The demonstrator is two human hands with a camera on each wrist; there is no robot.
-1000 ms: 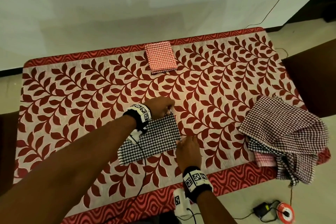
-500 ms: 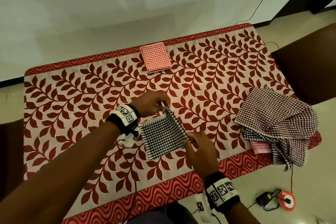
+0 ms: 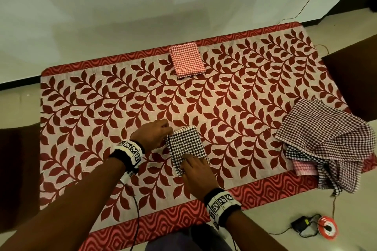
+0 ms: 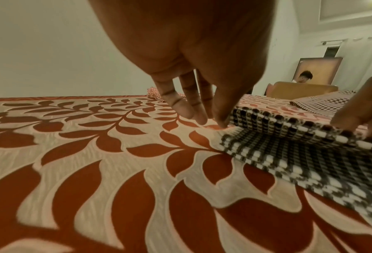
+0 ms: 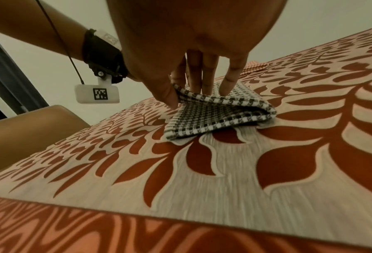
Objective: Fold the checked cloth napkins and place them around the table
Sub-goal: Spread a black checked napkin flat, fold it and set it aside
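- We bring the black-and-white checked napkin (image 3: 186, 145) over on itself once more: a second ago it lay as a longer strip on the tablecloth (image 3: 98, 108), half a second ago its right half stood upright, and now it is a compact rectangle near the front edge of the table, in front of us.
- Our right hand (image 3: 195, 171) holds the near corner of the napkin, thumb under the top layer and fingers (image 5: 230, 80) pressing on top, as the right wrist view shows; the top layer there is not yet flat, with a gap between the layers.
- Our left hand (image 3: 152, 135) is at the far left corner, fingertips (image 4: 199, 118) pointing down to the cloth and the table beside the folded edge; we cannot tell from these views whether it pinches the corner or only steadies it.
- We judge that this fold is nearly done: what remains is to lower the top layer, line up the edges and smooth it.
- The red checked napkin (image 3: 186, 60) already lies folded at the far edge of the table, so one place looks served.
- The pile of unfolded napkins (image 3: 326, 142) sits at the right edge, partly hanging over it, so several are left to fold.
- Next, we judge, this napkin needs carrying to its own spot at the table's edge; the loose top layer could spring open if we let go too soon.
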